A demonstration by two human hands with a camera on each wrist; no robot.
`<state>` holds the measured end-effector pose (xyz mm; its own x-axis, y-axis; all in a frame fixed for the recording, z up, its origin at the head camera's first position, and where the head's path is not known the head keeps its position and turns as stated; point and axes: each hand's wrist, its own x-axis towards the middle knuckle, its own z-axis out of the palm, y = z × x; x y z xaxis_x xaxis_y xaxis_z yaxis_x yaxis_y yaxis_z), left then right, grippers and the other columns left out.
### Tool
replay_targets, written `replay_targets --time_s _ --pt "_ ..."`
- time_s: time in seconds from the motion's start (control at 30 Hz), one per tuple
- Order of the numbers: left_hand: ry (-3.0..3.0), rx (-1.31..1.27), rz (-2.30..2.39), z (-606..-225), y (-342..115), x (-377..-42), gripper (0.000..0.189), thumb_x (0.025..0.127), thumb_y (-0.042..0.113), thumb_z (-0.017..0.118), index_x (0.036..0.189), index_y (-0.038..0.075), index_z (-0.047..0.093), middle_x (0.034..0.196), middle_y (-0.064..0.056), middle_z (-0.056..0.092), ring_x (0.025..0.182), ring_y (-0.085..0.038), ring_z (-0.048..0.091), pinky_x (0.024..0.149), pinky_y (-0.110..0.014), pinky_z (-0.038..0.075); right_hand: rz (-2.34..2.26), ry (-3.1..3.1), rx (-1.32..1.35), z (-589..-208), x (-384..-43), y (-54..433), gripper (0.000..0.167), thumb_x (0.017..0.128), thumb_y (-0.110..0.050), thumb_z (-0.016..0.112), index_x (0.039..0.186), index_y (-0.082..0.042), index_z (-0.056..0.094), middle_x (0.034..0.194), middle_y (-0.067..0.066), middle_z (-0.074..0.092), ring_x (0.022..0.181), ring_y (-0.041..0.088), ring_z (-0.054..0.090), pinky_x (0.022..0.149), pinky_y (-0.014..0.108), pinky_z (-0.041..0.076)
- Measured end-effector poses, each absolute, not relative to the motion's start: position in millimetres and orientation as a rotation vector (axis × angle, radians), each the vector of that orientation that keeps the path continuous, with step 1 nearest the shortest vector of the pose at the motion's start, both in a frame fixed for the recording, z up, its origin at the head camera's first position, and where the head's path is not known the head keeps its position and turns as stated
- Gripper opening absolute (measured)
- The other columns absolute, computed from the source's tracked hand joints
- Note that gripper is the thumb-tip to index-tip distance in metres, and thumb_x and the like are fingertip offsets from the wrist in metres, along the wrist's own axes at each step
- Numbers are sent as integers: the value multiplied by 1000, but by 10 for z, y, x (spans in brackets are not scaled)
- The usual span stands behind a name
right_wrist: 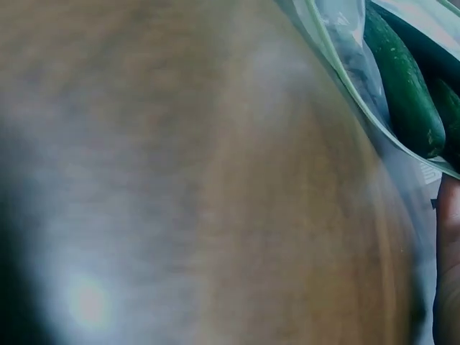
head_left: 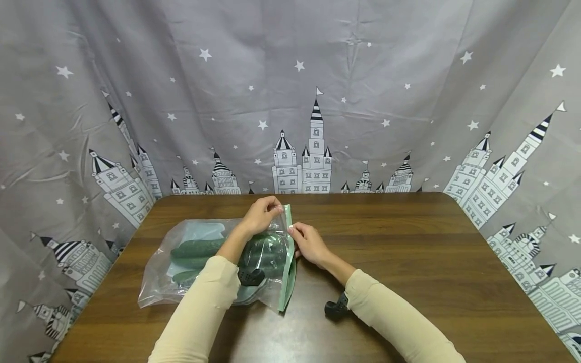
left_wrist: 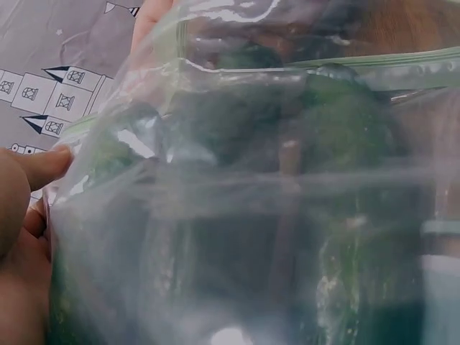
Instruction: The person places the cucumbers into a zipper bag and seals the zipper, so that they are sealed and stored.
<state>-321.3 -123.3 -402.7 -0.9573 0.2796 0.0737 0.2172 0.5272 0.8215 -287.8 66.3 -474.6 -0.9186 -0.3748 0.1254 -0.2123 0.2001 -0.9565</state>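
A clear zip bag [head_left: 156, 269] lies flat on the table with several cucumbers [head_left: 196, 250] inside. Its pale green zip strip [head_left: 284, 295] faces right. At the far end of that strip, my left hand [head_left: 259, 218] pinches the bag's edge; the left wrist view shows the thumb [left_wrist: 47, 167] against the plastic. My right hand [head_left: 310, 243] pinches the strip a little nearer, just right of the left hand. In the right wrist view the bag's mouth gapes, and cucumber ends [right_wrist: 413, 108] show through it, with a finger [right_wrist: 449, 237] at the rim.
The brown wooden table [head_left: 408, 262] extends to the right of the bag. Behind it hangs a grey curtain [head_left: 386, 75] printed with stars and castles. A black wrist device [head_left: 337, 307] sits by the right sleeve, another [head_left: 251, 277] by the left.
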Motion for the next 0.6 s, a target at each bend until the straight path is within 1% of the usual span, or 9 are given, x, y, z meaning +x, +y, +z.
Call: replay_targets --time_s 0.3,0.47,0.53,0.6 --pt "2715 409 1451 -4026 -1208 -3225 10 105 11 61 99 4 66 84 -7 53 76 -21 47 65 -34 40 -1783 2353 -548 -4780 -2777 673 26 111 -19 50 105 -1 68 77 4 59 59 15 61 53 34 60" --pt "2714 387 1465 -4039 -1203 -3236 10 105 11 61 99 4 65 86 -6 54 77 -21 48 65 -34 41 -1745 2373 -528 -4761 -2705 685 25 111 -19 51 103 -1 68 78 5 59 61 15 61 55 34 61" --pt "2714 388 1470 -4040 -1204 -3238 10 105 10 60 99 4 65 86 -7 55 76 -21 48 65 -34 41 -1734 2384 -521 -4744 -2683 686 25 110 -18 51 103 -1 68 78 4 59 61 15 61 55 33 61" --pt "2708 389 1484 -4033 -1206 -3236 10 105 10 60 99 4 65 87 -8 55 75 -21 48 65 -34 41 -1721 2417 -520 -4721 -2664 682 24 110 -17 52 101 -1 69 74 4 58 57 15 61 53 32 60"
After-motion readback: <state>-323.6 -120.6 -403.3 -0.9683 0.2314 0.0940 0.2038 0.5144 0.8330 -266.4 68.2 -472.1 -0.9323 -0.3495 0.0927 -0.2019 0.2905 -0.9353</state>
